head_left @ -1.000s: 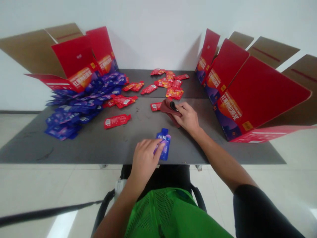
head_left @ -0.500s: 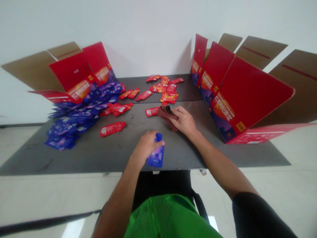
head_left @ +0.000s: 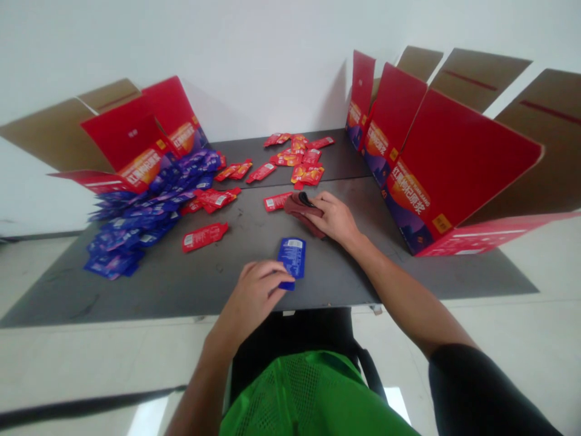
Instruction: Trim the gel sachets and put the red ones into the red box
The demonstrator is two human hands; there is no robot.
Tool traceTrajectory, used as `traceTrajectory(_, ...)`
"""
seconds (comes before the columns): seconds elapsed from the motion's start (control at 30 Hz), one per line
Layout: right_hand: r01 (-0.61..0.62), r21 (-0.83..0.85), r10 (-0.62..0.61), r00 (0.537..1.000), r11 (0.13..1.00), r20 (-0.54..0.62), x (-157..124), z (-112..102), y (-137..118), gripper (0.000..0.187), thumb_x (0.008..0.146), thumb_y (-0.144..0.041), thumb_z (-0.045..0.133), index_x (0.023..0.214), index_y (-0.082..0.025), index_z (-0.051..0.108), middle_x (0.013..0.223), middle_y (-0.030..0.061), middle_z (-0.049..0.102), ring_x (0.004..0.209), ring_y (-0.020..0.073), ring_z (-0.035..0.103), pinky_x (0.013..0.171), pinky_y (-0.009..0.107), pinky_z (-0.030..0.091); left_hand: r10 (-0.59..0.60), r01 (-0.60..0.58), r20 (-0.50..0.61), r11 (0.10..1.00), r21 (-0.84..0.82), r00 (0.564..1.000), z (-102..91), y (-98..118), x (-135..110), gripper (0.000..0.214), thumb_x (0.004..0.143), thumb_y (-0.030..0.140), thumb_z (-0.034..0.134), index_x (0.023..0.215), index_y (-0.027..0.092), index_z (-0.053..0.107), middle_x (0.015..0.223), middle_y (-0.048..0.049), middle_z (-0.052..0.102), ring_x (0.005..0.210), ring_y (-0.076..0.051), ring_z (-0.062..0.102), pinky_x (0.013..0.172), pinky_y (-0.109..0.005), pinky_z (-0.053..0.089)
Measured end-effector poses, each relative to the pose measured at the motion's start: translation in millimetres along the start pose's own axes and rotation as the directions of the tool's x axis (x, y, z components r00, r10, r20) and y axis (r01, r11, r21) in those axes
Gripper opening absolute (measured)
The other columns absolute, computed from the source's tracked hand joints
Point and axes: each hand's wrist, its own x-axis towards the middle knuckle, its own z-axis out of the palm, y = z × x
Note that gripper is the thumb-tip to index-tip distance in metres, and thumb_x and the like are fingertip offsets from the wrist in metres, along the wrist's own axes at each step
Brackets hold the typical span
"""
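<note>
Blue pouch: it (head_left: pixel 294 257) is in front of me near the front edge of the tabletop, its printed side with the white barcode label facing up and its narrow neck pointing toward me; whether it lies fully flat I cannot tell.
Left hand: my left hand (head_left: pixel 261 289) has thumb and fingers pinched together on the neck end of that pouch.
Right hand: my right hand (head_left: pixel 334 218) is closed around a folded brown cloth (head_left: pixel 302 210), thumb and fingers gripping its right side; something black shows in the fold.
Red pouch by the cloth: it (head_left: pixel 274 202) lies just left of the cloth, its right end hidden.
Lone red pouch: another (head_left: pixel 204 237) lies farther left, apart from the others, neck pointing right.
Red and orange pouches: a loose group (head_left: pixel 308 174) is spread beyond my right hand, toward the wall, with more (head_left: pixel 215 198) beside the blue heap.
Blue heap: many blue pouches (head_left: pixel 136 227) spill across the left side of the tabletop (head_left: pixel 245 248), in front of the left boxes.
Left boxes: red cartons (head_left: pixel 145 163) with flaps up.
Right boxes: a row of red cartons (head_left: pixel 415 188), flaps raised too.
On me: a green mesh vest (head_left: pixel 313 393) and a black sleeve (head_left: pixel 472 387).
</note>
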Motion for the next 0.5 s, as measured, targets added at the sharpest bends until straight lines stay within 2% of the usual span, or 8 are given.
traceTrajectory(0.07, -0.007, 0.0, 0.007, 1.0, 1.0, 0.019, 0, 1, 2, 0.033, 0.097, -0.041, 0.061, 0.121, -0.022, 0.074, 0.103, 0.008, 0.066, 0.089, 0.0211, 0.063, 0.075, 0.029, 0.05, -0.016, 0.014, 0.046, 0.999, 0.048, 0.999, 11.3, 2, -16, 0.023, 0.095, 0.026, 0.068, 0.118, 0.029, 0.071, 0.126, -0.0031, 0.069, 0.12, -0.022, 0.061, 0.107, -0.043, 0.039)
traceTrajectory(0.2, 0.004, 0.018, -0.004, 1.0, 1.0, 0.008, 3, -4, 1, 0.035, 0.097, -0.04, 0.06, 0.125, -0.021, 0.071, 0.103, 0.008, 0.066, 0.089, 0.0212, 0.063, 0.075, 0.03, 0.051, -0.03, 0.03, -0.001, 0.994, 0.104, 1.0, 29.4, 16, -40, 0.034, 0.096, 0.032, 0.067, 0.129, 0.024, 0.066, 0.141, -0.0082, 0.062, 0.134, -0.027, 0.054, 0.111, -0.046, 0.036)
traceTrajectory(0.27, 0.041, 0.047, -0.04, 0.999, 0.998, -0.025, 5, -11, -9, 0.035, 0.098, -0.039, 0.06, 0.125, -0.02, 0.071, 0.105, 0.0088, 0.066, 0.091, 0.0217, 0.064, 0.077, 0.031, 0.052, -0.022, 0.025, -0.033, 0.994, 0.108, 0.999, 37.8, 21, -46, 0.035, 0.098, 0.032, 0.065, 0.131, 0.022, 0.064, 0.146, -0.01, 0.059, 0.138, -0.027, 0.051, 0.111, -0.046, 0.036)
traceTrajectory(0.37, 0.152, 0.101, -0.151, 0.988, 0.983, -0.015, -3, -22, -44, 0.035, 0.099, -0.042, 0.06, 0.124, -0.021, 0.07, 0.109, 0.0098, 0.067, 0.097, 0.0225, 0.065, 0.083, 0.033, 0.053, -0.006, 0.012, -0.065, 0.995, 0.097, 0.998, 51.0, 24, -52, 0.035, 0.099, 0.032, 0.062, 0.132, 0.021, 0.064, 0.148, -0.0098, 0.058, 0.138, -0.026, 0.051, 0.111, -0.045, 0.037)
traceTrajectory(0.43, 0.259, 0.13, -0.271, 0.959, 0.957, 0.087, -18, -24, -72, 0.034, 0.1, -0.042, 0.057, 0.127, -0.024, 0.068, 0.109, 0.0088, 0.068, 0.099, 0.0223, 0.064, 0.084, 0.034, 0.053, -0.004, 0.015, -0.105, 0.995, 0.098, 0.994, 59.5, 23, -54, 0.032, 0.101, 0.03, 0.06, 0.131, 0.022, 0.065, 0.142, -0.0083, 0.063, 0.133, -0.025, 0.056, 0.11, -0.044, 0.038)
traceTrajectory(0.5, 0.387, 0.147, -0.411, 0.883, 0.91, 0.226, -36, -18, -93, 0.034, 0.101, -0.04, 0.056, 0.13, -0.025, 0.067, 0.11, 0.008, 0.068, 0.097, 0.0219, 0.063, 0.079, 0.033, 0.053, -0.007, 0.028, -0.184, 0.993, 0.11, 0.983, 66.5, 22, -55, 0.026, 0.102, 0.029, 0.059, 0.125, 0.023, 0.069, 0.13, -0.0064, 0.071, 0.122, -0.024, 0.064, 0.105, -0.042, 0.04)
